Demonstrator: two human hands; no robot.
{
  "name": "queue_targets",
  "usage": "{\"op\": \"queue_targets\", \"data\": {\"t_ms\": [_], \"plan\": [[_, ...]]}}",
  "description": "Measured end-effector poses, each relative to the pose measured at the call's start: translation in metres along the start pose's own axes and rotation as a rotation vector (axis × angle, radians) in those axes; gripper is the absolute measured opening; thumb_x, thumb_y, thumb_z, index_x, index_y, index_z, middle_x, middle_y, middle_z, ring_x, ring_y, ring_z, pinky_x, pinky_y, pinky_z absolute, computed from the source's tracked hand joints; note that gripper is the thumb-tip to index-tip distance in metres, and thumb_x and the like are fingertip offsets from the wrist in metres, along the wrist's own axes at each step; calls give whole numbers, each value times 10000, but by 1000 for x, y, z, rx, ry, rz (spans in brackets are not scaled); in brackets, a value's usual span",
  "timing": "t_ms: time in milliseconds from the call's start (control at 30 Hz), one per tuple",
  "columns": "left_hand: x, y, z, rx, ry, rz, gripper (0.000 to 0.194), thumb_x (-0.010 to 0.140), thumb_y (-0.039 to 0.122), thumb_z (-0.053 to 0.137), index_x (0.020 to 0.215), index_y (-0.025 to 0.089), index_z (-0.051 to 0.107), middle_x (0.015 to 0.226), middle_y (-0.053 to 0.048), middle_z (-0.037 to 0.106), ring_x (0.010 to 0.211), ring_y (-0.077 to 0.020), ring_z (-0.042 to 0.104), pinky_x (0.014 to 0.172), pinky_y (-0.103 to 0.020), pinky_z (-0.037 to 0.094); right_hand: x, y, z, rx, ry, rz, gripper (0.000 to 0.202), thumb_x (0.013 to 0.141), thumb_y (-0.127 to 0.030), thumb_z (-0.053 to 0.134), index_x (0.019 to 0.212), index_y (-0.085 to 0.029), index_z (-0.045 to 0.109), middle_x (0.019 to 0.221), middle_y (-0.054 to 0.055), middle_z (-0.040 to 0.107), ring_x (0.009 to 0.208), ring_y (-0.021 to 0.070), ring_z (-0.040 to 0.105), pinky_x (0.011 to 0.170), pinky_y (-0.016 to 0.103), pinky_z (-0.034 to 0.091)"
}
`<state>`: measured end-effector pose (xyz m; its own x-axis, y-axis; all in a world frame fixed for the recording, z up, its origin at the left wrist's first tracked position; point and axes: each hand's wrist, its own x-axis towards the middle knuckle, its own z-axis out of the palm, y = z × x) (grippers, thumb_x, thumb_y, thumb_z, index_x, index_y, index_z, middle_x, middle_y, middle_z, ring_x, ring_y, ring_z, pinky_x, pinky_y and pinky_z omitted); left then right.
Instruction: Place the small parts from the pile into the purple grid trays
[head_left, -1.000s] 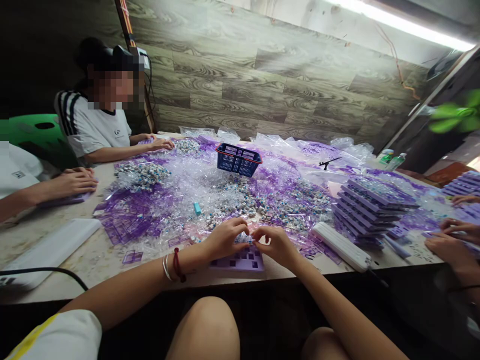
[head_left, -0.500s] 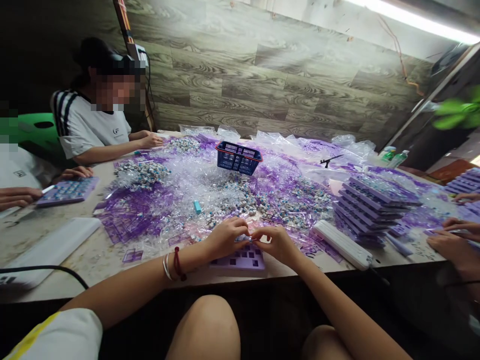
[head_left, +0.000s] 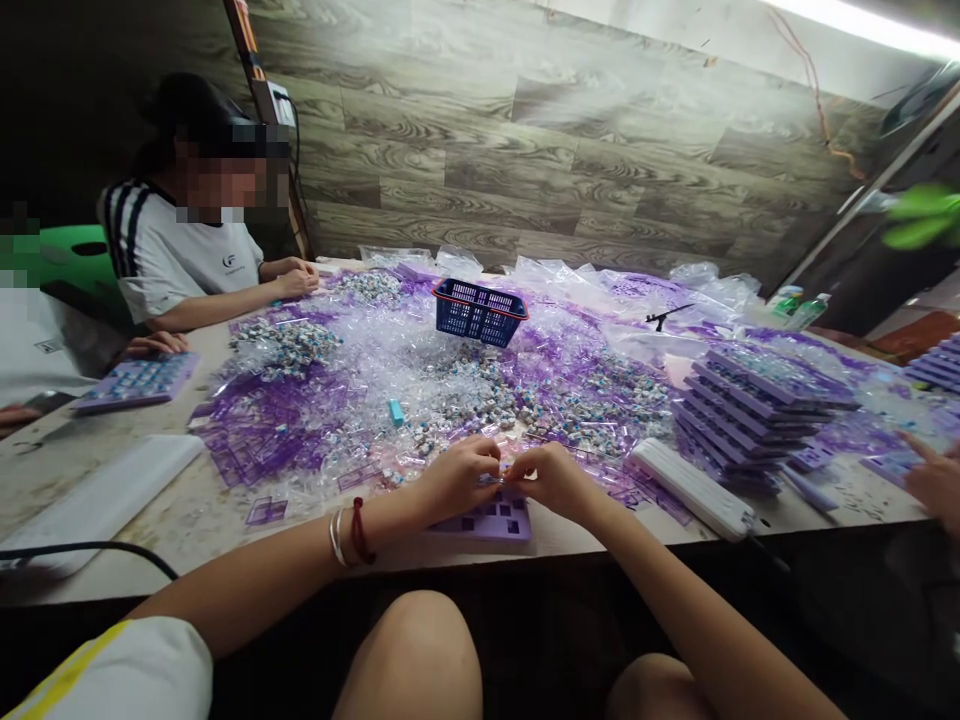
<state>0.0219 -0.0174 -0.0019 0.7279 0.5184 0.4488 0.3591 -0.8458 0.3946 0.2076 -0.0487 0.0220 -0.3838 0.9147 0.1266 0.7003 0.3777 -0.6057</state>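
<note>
Where the counter (head_left: 161, 545) begins at far left, a co-worker's hand (head_left: 155, 344) touches a filled board (head_left: 139, 380), and a white strip (head_left: 112, 495) with a black cable (head_left: 97, 546) lies nearer. Behind, a green chair (head_left: 86, 260) stands beside a second co-worker (head_left: 195, 265), whose white shirt bears a round chest mark; the line under it is too small to read. Next come purple sheets (head_left: 270, 425), heaps of small pieces (head_left: 289, 342), too many to count, and clear plastic (head_left: 382, 345). One teal block (head_left: 395, 412) and one blue basket (head_left: 480, 315) sit among these, beyond the hands.

At the near edge, the purple board (head_left: 491, 525) with square openings lies flat, its far part hidden by the left hand (head_left: 465, 475). The right hand (head_left: 551, 480) meets it just above; both are narrow at the fingertips. A pale speck shows between them, but I cannot tell what it is or which hand grips it.

Rightward are a second strip (head_left: 694, 490), a stack of boards (head_left: 757, 420), at least six, a black stand (head_left: 667, 317), two bottles (head_left: 799, 308) with unreadable labels, one more co-worker's hand (head_left: 937, 480) and a green fan (head_left: 926, 215).
</note>
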Motion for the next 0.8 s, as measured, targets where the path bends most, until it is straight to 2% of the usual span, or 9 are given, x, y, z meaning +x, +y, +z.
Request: {"op": "queue_targets", "data": {"t_ms": [333, 500, 667, 800], "plan": [[4, -9, 1, -146, -42, -31, 68, 743, 105, 656, 736, 161, 695, 873, -51, 634, 809, -162, 590, 738, -256, 461, 5, -21, 2, -404, -89, 13, 229, 687, -11, 578, 701, -164, 747, 667, 64, 717, 627, 160, 633, 583, 229, 371], [6, -9, 1, -214, -52, -32, 102, 727, 89, 674, 782, 165, 712, 893, -53, 656, 840, -174, 607, 768, -262, 470, 7, -41, -1, -557, -137, 38, 260, 743, -15, 524, 779, -151, 743, 797, 108, 725, 769, 196, 653, 637, 247, 385], [8, -9, 1, -287, -41, -25, 128, 717, 61, 667, 781, 163, 711, 888, -45, 664, 835, -166, 617, 771, -256, 471, 13, -48, -5, -587, -234, 42, 247, 751, -25, 530, 796, -154, 737, 827, 108, 719, 796, 203, 653, 655, 248, 396], [10, -12, 0, -315, -58, -54, 32, 719, 122, 685, 698, 146, 682, 822, -36, 650, 783, -148, 612, 738, -243, 469, 11, -43, -4, -571, -192, 26, 253, 763, -33, 522, 811, -155, 738, 836, 116, 718, 809, 215, 653, 674, 260, 402]]}}
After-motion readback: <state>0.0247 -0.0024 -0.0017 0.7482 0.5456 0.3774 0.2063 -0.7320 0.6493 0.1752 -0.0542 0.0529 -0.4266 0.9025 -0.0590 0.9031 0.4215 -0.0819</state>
